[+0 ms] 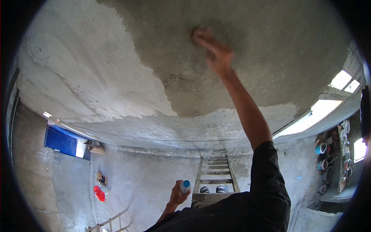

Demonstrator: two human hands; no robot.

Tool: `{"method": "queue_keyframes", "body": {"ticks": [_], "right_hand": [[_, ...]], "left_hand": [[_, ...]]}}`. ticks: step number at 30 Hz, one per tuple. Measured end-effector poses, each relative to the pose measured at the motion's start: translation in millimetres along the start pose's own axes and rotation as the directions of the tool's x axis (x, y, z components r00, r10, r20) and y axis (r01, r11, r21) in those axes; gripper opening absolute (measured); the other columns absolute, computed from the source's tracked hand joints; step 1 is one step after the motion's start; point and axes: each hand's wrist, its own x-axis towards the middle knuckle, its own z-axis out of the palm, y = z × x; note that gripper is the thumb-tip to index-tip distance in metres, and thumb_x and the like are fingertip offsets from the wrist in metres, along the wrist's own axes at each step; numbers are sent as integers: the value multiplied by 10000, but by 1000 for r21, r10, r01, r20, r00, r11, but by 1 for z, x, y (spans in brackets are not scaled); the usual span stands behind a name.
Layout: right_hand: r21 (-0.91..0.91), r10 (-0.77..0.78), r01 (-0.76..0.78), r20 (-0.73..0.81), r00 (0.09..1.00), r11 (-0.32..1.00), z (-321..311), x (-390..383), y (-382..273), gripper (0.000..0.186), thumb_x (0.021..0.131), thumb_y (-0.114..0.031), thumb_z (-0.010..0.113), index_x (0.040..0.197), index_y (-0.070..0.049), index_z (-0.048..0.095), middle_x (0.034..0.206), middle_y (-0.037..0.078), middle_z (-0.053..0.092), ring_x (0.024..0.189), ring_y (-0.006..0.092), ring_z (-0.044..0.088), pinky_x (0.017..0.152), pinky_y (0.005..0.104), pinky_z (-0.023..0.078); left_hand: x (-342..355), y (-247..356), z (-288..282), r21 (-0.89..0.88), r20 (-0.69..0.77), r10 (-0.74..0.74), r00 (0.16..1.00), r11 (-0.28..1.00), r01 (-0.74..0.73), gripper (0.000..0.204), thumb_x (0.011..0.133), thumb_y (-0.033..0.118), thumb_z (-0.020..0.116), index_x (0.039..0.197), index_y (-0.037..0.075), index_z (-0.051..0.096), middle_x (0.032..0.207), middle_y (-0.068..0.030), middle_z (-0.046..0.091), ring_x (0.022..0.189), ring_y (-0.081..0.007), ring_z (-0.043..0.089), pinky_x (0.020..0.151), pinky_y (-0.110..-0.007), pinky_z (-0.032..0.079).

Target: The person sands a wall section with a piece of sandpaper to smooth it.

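Note:
My left hand [178, 196] is wrapped around a clear plastic bottle with a blue cap [186, 184], held low beside the ladder. Above, my right arm reaches up to the plastered wall [232, 85], and my right hand [216, 52] is at a broad patch of darker, damp-looking plaster. Motion smears its fingers. A dark brownish spot shows at the fingertips, and I cannot make out whether it is something held. Paler, drier plaster [89, 58] borders the dark patch on the left and below, along a ragged edge.
Below me is a wooden ladder [215, 172], with my two shoes [220, 189] on it. Another ladder [112, 221] lies lower left, near a red bag [99, 193] and a small box [102, 178]. A blue door [65, 141] is at left. Several buckets [321, 148] stand at right.

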Motion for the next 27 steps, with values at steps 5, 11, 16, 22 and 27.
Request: {"method": "queue_keyframes", "body": {"ticks": [5,11,16,22,27], "right_hand": [[-127,-40,15,-200,979,992,-19,28,27,643,571,214,598,1101,-142,676,1160,24,651,1189,226,545,1028,337,453],[102,9,-22,126,992,995,4,2,-4,592,583,217,567,1051,-121,697,1151,22,656,1180,221,554,1013,339,466],[-115,-82,54,-249,965,992,-33,46,37,580,597,203,598,1063,-131,687,1194,14,634,1185,227,549,963,311,506],[70,-8,-15,309,951,997,13,-17,2,603,598,199,597,1076,-158,690,1196,5,633,1187,233,548,983,313,489],[-40,22,-21,18,1000,999,-11,22,6,622,579,198,604,1079,-162,688,1218,11,620,1203,231,532,990,326,487]], "left_hand": [[0,0,3,-1,24,-8,1000,1000,8,491,748,231,741,1108,48,460,940,-187,611,850,-370,633,723,-427,514],[1,1,-2,-2,13,-5,1000,1000,5,479,745,221,746,1097,46,471,949,-191,607,865,-371,629,733,-425,512],[2,4,0,-7,34,-44,998,999,45,482,745,222,747,1099,53,467,949,-190,606,859,-375,627,736,-425,513],[4,6,-4,24,49,-39,998,999,38,497,748,222,743,1112,55,449,948,-194,604,855,-379,626,735,-428,512],[0,-2,2,48,31,10,999,999,-12,486,746,215,743,1103,55,455,942,-190,604,852,-378,626,732,-424,512]]}}
